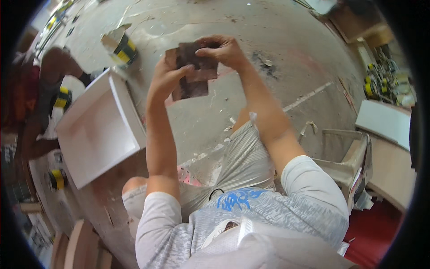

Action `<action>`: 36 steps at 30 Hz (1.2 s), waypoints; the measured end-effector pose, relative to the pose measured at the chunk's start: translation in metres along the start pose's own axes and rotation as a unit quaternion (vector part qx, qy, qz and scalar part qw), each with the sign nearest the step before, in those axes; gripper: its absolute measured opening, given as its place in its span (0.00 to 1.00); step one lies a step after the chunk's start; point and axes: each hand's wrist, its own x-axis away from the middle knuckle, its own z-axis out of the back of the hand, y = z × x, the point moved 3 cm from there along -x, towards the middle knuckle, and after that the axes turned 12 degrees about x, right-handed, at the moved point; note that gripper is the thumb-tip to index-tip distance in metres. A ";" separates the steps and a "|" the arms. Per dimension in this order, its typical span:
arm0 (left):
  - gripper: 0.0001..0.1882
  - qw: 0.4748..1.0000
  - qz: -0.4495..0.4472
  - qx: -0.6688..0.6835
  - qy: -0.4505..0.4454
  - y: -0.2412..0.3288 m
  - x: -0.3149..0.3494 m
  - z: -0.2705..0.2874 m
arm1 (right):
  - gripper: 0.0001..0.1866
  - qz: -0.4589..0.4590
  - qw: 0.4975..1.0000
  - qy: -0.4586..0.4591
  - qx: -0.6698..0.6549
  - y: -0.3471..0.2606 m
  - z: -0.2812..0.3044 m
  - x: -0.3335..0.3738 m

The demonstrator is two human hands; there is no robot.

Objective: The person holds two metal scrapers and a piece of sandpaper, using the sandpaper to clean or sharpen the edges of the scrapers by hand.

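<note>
Both hands are raised well out before the person: the left hand is closed on the left side of some dark brown sheets, thumb over their face, and the right hand pinches their upper right edge. Gripping from two sides probably keeps the overlapping pieces from sliding apart; their exact number is hard to tell. They are held above the floor, clear of the knees.

Toward the floor's left side, a shallow white box stands tilted, with a co-worker close by its left edge, perhaps to steady it. Along the right side, a pale board carries a white panel at its far end, likely stacked to save room. A grey frame stands just beside that board's left edge. Near the box's far corner sits a black-and-yellow bucket, seemingly set out of the way. Smallest is a scrap on the floor right of the sheets, touched by neither hand.
</note>
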 end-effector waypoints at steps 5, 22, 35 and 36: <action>0.23 0.998 0.061 -0.023 0.017 0.008 0.007 0.005 | 0.12 -0.091 0.993 0.069 0.012 0.011 0.009 0.001; 0.22 0.996 0.052 -0.014 0.065 0.001 -0.001 0.012 | 0.17 -0.090 0.993 -0.033 0.066 0.021 0.003 -0.001; 0.18 0.953 -0.056 0.002 0.297 -0.007 -0.003 0.041 | 0.10 -0.167 0.985 0.034 -0.010 -0.003 0.002 0.002; 0.18 0.951 -0.057 0.000 0.303 -0.004 -0.001 0.046 | 0.10 -0.200 0.977 0.062 -0.048 0.000 0.005 0.003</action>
